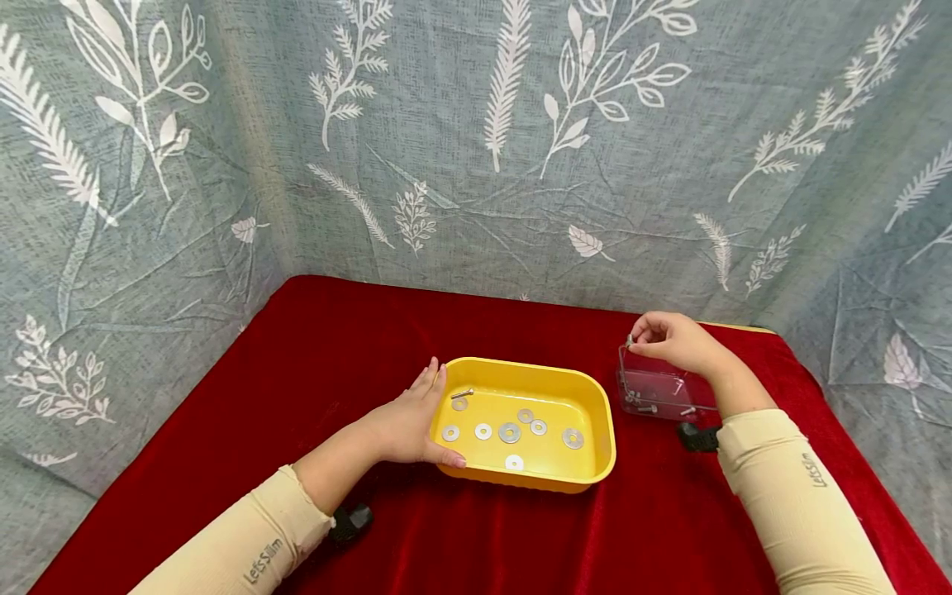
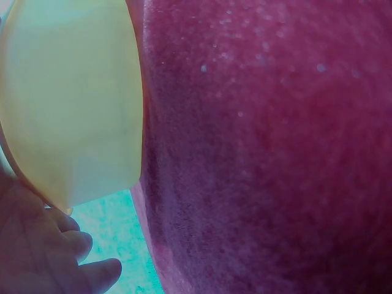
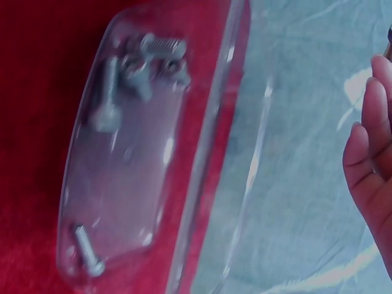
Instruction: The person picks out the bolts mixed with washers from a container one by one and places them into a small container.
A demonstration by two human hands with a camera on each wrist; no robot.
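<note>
My left hand (image 1: pixel 405 426) rests against the left end of a yellow plastic tub (image 1: pixel 595 463), fingers stretched along its side and thumb at the near rim. Several flat washers (image 1: pixel 509 432) and one bolt (image 1: pixel 463 393) lie inside the tub. Over to the right, my right hand (image 1: pixel 678 340) pinches a small metal bolt (image 1: pixel 629 340) between thumb and fingertips, above the rim of a clear plastic box (image 1: pixel 669 388). Several bolts (image 3: pixel 107 98) lie in that box, most of them grouped at one end in the right wrist view.
Both containers stand on a dark red cloth (image 1: pixel 297 364) over the table. A grey-blue curtain with white leaf prints (image 1: pixel 446 149) hangs behind and at both sides. The clear box stands close to the table's back right part.
</note>
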